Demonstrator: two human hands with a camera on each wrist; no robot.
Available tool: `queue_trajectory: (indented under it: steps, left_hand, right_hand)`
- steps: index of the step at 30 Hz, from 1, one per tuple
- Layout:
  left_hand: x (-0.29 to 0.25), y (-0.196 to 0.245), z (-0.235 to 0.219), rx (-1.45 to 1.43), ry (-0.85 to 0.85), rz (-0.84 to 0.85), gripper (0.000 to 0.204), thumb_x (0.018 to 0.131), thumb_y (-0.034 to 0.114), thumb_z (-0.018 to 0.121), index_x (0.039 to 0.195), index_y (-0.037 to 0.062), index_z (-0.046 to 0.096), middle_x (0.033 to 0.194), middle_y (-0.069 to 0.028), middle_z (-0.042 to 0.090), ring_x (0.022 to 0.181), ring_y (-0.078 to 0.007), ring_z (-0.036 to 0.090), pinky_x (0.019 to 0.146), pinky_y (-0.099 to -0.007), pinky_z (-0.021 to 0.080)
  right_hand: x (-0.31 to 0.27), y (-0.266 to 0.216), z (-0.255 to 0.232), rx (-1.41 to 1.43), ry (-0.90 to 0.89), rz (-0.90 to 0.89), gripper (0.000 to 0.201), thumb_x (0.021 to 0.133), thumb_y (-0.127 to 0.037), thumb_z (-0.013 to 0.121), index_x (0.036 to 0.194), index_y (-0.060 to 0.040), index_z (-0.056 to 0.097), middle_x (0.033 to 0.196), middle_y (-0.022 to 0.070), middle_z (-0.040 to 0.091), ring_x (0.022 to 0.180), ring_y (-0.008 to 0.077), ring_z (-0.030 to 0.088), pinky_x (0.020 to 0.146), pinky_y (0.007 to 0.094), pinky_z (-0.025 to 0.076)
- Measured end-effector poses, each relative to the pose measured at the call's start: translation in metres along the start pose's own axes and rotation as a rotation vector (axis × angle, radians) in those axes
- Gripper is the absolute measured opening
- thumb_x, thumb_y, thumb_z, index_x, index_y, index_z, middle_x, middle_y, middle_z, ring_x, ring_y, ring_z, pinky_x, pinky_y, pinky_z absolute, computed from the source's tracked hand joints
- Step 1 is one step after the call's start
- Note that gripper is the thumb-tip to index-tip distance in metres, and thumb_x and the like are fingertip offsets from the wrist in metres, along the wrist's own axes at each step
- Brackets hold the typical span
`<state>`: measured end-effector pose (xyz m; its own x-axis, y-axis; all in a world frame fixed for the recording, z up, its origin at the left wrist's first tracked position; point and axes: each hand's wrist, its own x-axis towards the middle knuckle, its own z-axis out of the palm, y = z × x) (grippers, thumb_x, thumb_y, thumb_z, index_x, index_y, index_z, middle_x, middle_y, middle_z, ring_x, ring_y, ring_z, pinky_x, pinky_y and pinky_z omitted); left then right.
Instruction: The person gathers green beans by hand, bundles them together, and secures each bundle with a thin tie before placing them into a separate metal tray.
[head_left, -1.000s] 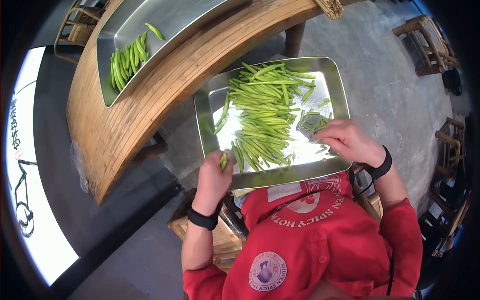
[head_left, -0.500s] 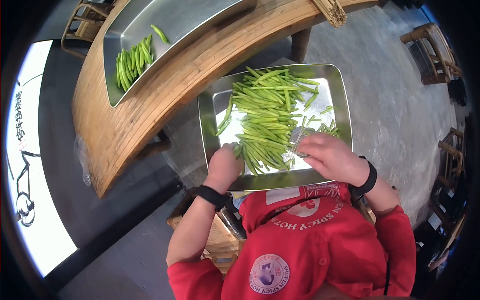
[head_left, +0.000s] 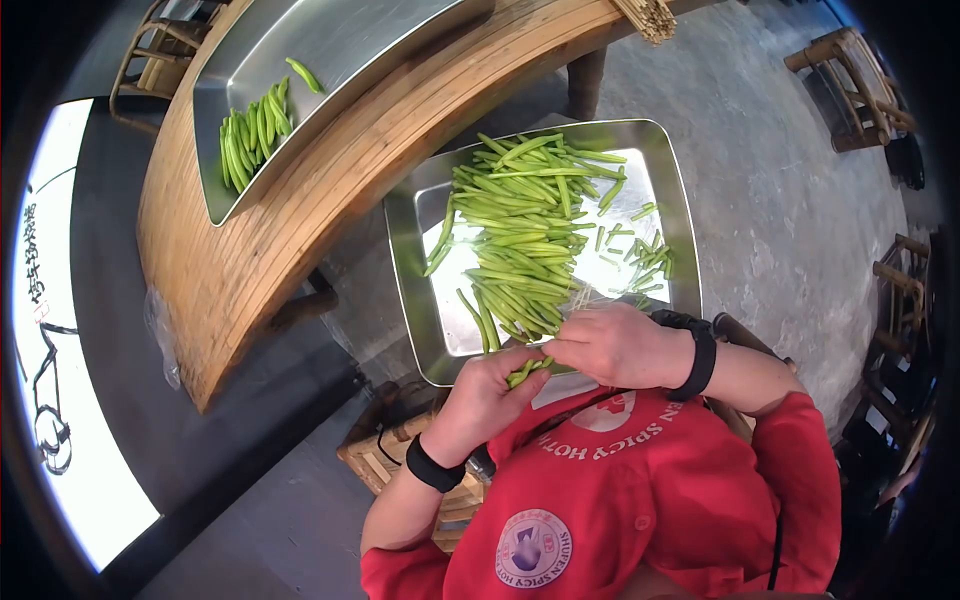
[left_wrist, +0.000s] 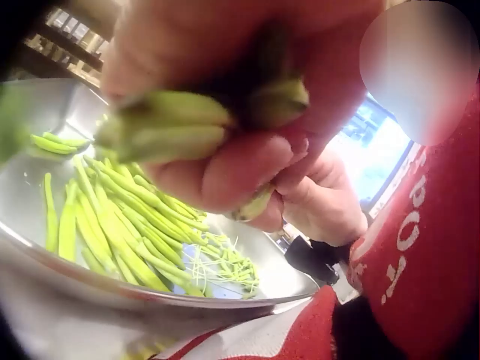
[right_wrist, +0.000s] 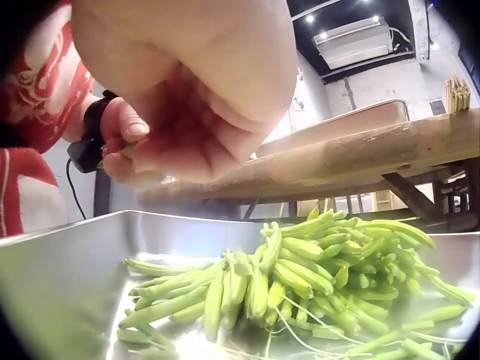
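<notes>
My left hand grips a few green beans just over the front rim of a metal tray. Against it, my right hand has its fingertips together and pinches the end of a green bean, as the left wrist view shows. In the right wrist view the right palm hides most of this contact. Behind the hands, a heap of green beans lies in the tray. Short cut-off bean ends and thin pale strings are scattered at the tray's right side.
A curved wooden table stands beyond the tray, to the left. It bears a second metal tray with a small row of green beans and a bundle of sticks. Bamboo chairs stand at the right.
My left hand went to the heap's near left edge and came back to the front rim with beans. My right hand left the bean ends at the right and moved left to meet it.
</notes>
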<state>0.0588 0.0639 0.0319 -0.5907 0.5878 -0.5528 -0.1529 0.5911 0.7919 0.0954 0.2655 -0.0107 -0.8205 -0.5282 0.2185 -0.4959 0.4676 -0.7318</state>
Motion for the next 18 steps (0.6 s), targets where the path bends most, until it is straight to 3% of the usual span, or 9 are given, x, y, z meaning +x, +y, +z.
queue_trajectory:
  steps: [1,5,7,11,13,14,18]
  left_hand:
    - [0.0,-0.001,0.003,-0.021,0.036,0.036,0.016,0.083,0.009,0.063,0.096,-0.0014,0.062,0.071,-0.0131,0.061,0.059,-0.018,0.056,0.057,-0.029,0.046]
    - [0.002,-0.001,0.01,-0.008,0.149,0.012,0.016,0.083,0.009,0.062,0.095,-0.0017,0.062,0.069,-0.0153,0.061,0.057,-0.0196,0.057,0.056,-0.0297,0.046]
    - [0.005,-0.006,0.012,-0.099,0.166,-0.019,0.016,0.085,0.008,0.062,0.097,-0.0026,0.063,0.069,-0.0058,0.062,0.063,-0.0063,0.055,0.057,-0.0244,0.046]
    - [0.007,0.0,0.01,0.119,0.223,0.112,0.017,0.086,0.009,0.061,0.097,-0.0029,0.063,0.068,-0.0044,0.062,0.063,-0.0059,0.055,0.056,-0.0242,0.046]
    - [0.01,0.001,0.011,0.145,0.278,0.145,0.014,0.084,0.009,0.062,0.092,-0.0027,0.064,0.07,-0.018,0.061,0.058,-0.0181,0.059,0.055,-0.0293,0.046]
    - [0.012,0.001,0.014,0.144,0.28,0.144,0.014,0.084,0.009,0.062,0.092,-0.0027,0.064,0.07,-0.018,0.061,0.058,-0.0181,0.059,0.055,-0.0293,0.046]
    - [0.02,0.007,0.025,-0.258,0.332,0.046,0.015,0.086,0.008,0.06,0.095,-0.0025,0.063,0.069,-0.0087,0.063,0.058,-0.0107,0.056,0.054,-0.0249,0.045]
  right_hand:
    - [0.001,-0.001,0.0,-0.003,0.015,-0.01,0.01,0.073,-0.013,0.057,0.081,-0.0062,0.056,0.071,0.0053,0.052,0.067,0.0229,0.058,0.058,0.0343,0.047]
    - [0.006,-0.003,0.002,-0.072,0.085,0.058,0.011,0.072,-0.013,0.057,0.081,-0.0063,0.056,0.071,0.005,0.052,0.068,0.0223,0.058,0.058,0.0337,0.047]
    - [0.007,0.001,0.002,-0.09,0.115,0.049,0.011,0.072,-0.012,0.057,0.082,-0.0061,0.056,0.071,0.0049,0.052,0.068,0.0222,0.058,0.058,0.0342,0.047]
    - [0.008,0.001,0.002,-0.096,0.074,0.037,0.012,0.073,-0.012,0.057,0.083,-0.0062,0.057,0.072,0.0049,0.052,0.067,0.0227,0.057,0.058,0.0348,0.046]
    - [0.008,0.002,0.007,-0.115,0.148,0.055,0.014,0.072,-0.011,0.058,0.085,-0.0062,0.057,0.072,0.0056,0.052,0.066,0.0236,0.057,0.057,0.0352,0.046]
    - [0.009,0.003,0.01,-0.115,0.146,0.054,0.014,0.072,-0.011,0.058,0.085,-0.0062,0.057,0.072,0.0056,0.052,0.066,0.0236,0.057,0.057,0.0352,0.046]
    - [0.014,0.003,0.014,-0.107,0.407,0.111,0.016,0.071,-0.005,0.061,0.086,-0.0042,0.058,0.071,0.0086,0.053,0.063,0.0262,0.055,0.055,0.0356,0.045]
